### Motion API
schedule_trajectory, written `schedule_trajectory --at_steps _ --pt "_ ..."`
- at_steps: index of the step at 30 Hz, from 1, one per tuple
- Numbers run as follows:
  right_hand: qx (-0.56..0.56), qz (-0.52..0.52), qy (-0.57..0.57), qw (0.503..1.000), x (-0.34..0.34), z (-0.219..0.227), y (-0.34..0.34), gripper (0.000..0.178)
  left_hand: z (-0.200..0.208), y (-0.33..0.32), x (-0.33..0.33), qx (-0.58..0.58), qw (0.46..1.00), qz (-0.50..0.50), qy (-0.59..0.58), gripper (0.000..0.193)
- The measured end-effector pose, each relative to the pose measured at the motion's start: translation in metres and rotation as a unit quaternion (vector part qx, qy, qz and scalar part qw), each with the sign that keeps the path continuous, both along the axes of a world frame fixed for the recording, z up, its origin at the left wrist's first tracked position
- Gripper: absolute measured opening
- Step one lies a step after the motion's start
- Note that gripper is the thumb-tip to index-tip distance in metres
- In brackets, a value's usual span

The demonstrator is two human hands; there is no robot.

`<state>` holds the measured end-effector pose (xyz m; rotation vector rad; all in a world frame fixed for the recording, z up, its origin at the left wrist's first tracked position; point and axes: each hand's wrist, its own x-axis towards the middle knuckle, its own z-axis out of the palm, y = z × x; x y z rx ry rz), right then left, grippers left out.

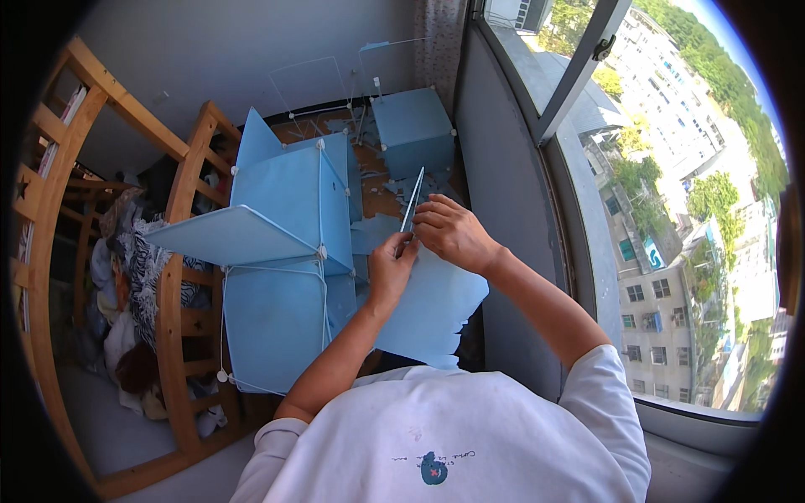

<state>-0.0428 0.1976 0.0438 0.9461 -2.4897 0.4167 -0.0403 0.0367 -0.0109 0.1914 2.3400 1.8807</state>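
Near the middle of the view, both hands are at a narrow, pale-edged blue panel (412, 199), seen almost edge-on and pointing away from me. My left hand (392, 267) is closed on its near end, thumb and fingers pinched together. Curled close beside it, my right hand (453, 233) has its fingertips at the same edge; what lies between them is partly hidden. A light blue plastic sheet (432, 310) with a ragged right edge spreads below my hands, and I cannot tell whether it joins the panel.
On the left stands a blue panel cabinet (281, 189) with white connectors and an open door (239, 235). A blue cube unit (412, 126) and torn blue scraps lie beyond. Wooden ladder-like frames (172, 293) stand left; an open window (587, 50) is right.
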Motion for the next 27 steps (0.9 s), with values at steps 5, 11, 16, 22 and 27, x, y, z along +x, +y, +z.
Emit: schedule_trajectory --at_steps 5,11,16,22,27 --pt "0.014 -0.020 0.014 1.000 0.006 -0.004 -0.004 0.017 0.000 0.001 0.005 -0.027 0.998 0.019 0.049 0.017" --pt "0.015 -0.019 0.028 0.999 0.008 -0.010 -0.002 0.015 0.008 0.006 0.008 -0.064 0.995 0.026 0.078 0.017" --pt "0.044 -0.024 0.047 0.998 0.009 -0.014 -0.001 0.015 0.012 0.007 0.007 -0.091 0.994 0.020 0.062 0.017" --pt "-0.027 -0.039 -0.001 0.999 0.007 -0.007 0.002 0.023 0.009 0.006 0.006 -0.094 0.992 0.028 0.084 0.019" --pt "-0.334 -0.248 -0.137 0.899 0.018 -0.001 -0.004 0.022 0.014 0.006 0.011 0.001 0.998 0.054 -0.015 0.021"
